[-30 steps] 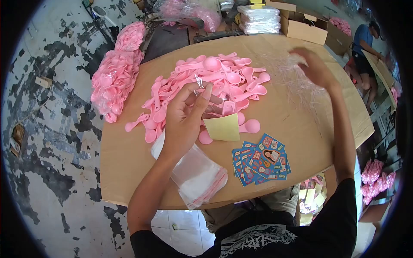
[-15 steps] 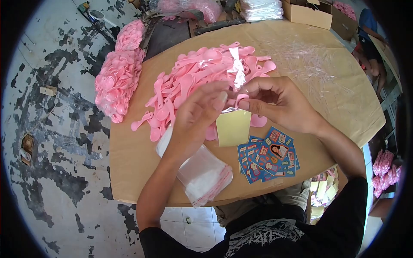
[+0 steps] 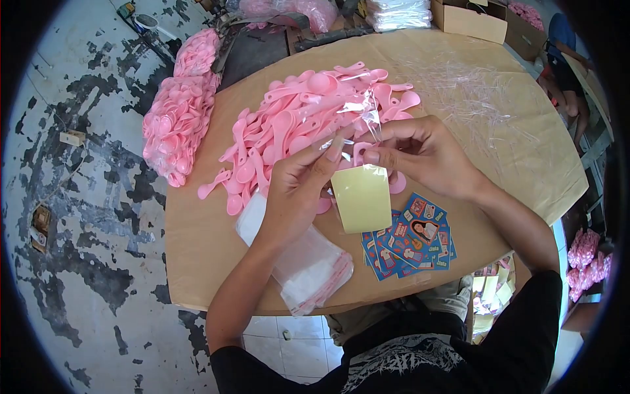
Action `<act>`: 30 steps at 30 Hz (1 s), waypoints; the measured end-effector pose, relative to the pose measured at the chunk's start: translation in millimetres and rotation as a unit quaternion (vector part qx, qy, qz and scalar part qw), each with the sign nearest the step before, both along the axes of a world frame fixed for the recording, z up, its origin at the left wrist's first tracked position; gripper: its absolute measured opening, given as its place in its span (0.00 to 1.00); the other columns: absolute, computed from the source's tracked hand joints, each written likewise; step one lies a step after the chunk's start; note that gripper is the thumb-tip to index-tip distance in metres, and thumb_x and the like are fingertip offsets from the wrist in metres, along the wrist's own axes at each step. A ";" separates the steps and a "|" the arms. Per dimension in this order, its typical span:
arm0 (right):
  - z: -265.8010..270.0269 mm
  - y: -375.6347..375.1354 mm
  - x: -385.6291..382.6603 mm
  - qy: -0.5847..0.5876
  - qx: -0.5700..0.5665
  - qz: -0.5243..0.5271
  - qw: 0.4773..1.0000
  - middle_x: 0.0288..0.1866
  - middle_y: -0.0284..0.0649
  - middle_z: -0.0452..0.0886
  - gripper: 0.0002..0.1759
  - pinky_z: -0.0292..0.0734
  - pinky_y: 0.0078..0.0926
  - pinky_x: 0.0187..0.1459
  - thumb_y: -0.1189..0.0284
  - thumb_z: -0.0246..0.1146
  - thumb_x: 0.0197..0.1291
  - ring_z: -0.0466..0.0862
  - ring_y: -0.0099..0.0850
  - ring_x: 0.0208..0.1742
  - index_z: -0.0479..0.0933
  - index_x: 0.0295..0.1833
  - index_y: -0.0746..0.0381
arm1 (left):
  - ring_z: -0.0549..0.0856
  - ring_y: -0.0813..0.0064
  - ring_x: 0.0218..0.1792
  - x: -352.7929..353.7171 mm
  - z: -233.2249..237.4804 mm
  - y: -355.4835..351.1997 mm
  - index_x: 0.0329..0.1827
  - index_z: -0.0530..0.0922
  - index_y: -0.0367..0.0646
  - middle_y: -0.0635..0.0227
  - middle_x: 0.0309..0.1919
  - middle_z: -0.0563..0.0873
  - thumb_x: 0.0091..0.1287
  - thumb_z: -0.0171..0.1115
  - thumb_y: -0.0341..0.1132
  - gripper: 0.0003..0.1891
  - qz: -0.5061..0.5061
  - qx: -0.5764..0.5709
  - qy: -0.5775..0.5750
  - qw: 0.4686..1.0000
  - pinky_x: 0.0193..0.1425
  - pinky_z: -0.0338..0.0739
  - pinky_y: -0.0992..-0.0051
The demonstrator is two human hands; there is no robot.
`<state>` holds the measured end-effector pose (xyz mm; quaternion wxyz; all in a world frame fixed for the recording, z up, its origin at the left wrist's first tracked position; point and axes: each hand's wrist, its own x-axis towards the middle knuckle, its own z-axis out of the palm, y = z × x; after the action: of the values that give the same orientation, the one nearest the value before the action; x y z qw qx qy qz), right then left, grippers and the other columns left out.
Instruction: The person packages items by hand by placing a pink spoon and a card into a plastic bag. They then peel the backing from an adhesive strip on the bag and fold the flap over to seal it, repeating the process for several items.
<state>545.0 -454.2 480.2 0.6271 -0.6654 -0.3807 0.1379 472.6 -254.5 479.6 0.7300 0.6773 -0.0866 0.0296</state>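
My left hand and my right hand pinch the two sides of a clear plastic bag near its upper part. A pale yellow card shows in the lower part of the bag. Between my fingertips the end of a pink spoon is visible; its lower part is hidden behind the card. Beyond my hands lies a heap of pink spoons. A stack of clear bags rests beside my left forearm. Blue printed cards lie fanned out below my right hand.
Brown paper covers the table, with clear plastic scraps at its far right. Bulging bags of pink spoons stand at the left edge. An open cardboard box sits at the back. Another person's leg shows at right.
The bag's upper flap has tipped and its glint has shifted. The yellow card hangs slightly lower and further right. Both hands keep their pinch.
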 end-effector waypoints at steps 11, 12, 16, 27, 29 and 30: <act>-6.2 -2.8 8.9 -0.037 0.067 -0.016 0.997 0.38 0.35 0.86 0.12 0.77 0.17 0.41 0.82 0.58 0.63 0.81 0.18 0.36 0.83 0.49 0.65 | 0.85 0.79 0.43 0.2 11.1 9.8 0.58 0.77 0.37 0.65 0.44 0.86 0.76 0.51 0.33 0.14 -0.028 0.078 -0.035 0.996 0.45 0.82 0.77; -5.2 -3.8 8.4 -0.046 0.068 -0.016 0.996 0.37 0.35 0.86 0.13 0.77 0.17 0.41 0.83 0.57 0.62 0.82 0.18 0.36 0.84 0.48 0.65 | 0.85 0.79 0.43 -0.9 12.5 9.5 0.57 0.77 0.37 0.65 0.44 0.86 0.76 0.50 0.31 0.13 -0.031 0.087 -0.044 0.995 0.46 0.81 0.78; -1.7 -6.2 6.8 -0.057 0.082 0.007 0.995 0.35 0.35 0.85 0.12 0.77 0.18 0.40 0.86 0.55 0.58 0.82 0.19 0.36 0.83 0.42 0.67 | 0.84 0.79 0.43 2.1 9.8 19.1 0.53 0.79 0.36 0.65 0.43 0.86 0.70 0.45 0.21 0.15 -0.041 0.178 -0.153 0.971 0.50 0.78 0.78; -0.6 -15.1 9.4 -0.160 0.042 0.038 0.986 0.35 0.36 0.83 0.10 0.77 0.21 0.40 0.88 0.52 0.53 0.82 0.20 0.36 0.78 0.36 0.69 | 0.83 0.82 0.34 -3.1 16.7 22.6 0.48 0.81 0.35 0.66 0.39 0.86 0.66 0.45 0.21 0.15 -0.103 0.208 -0.136 0.963 0.35 0.79 0.81; -1.8 -15.4 9.1 -0.183 0.034 0.037 0.982 0.35 0.36 0.83 0.10 0.77 0.21 0.38 0.87 0.52 0.53 0.81 0.19 0.36 0.78 0.36 0.68 | 0.82 0.84 0.33 -3.1 15.0 25.5 0.43 0.79 0.35 0.68 0.35 0.84 0.67 0.48 0.22 0.09 -0.104 0.179 -0.113 0.972 0.36 0.79 0.82; -2.7 -15.0 9.4 -0.194 0.029 0.036 0.980 0.35 0.36 0.83 0.11 0.76 0.21 0.38 0.87 0.52 0.53 0.81 0.19 0.35 0.78 0.36 0.68 | 0.82 0.85 0.33 -2.8 13.2 27.4 0.41 0.77 0.35 0.69 0.34 0.83 0.68 0.50 0.22 0.07 -0.105 0.163 -0.102 0.976 0.36 0.79 0.82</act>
<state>554.4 -469.2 477.6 0.5552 -0.6467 -0.5227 0.0177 469.8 -227.1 492.7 0.5957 0.7680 -0.2351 0.0070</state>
